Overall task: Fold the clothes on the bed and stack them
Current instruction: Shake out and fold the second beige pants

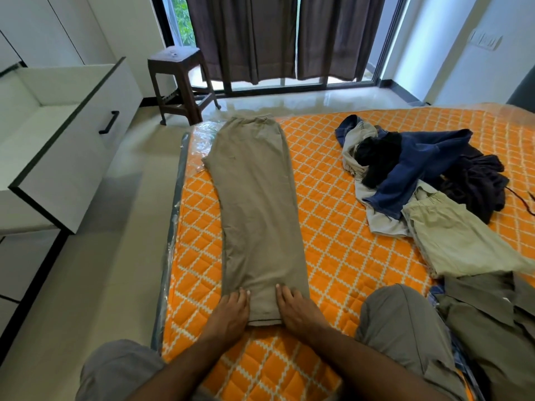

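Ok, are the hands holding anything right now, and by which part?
Nothing is gripped. Both the left hand and right hand lie flat on the hem end of the khaki trousers, pressing them onto the bed.

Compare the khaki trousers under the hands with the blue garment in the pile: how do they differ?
The khaki trousers lie flat and straight, legs together, along the bed's left edge; the blue garment is crumpled and draped over other clothes on the right. The left hand and right hand rest on the trousers' hem; nothing touches the blue garment. The trousers lie alone, the blue one tangled in a heap. Both sit on the orange mattress.
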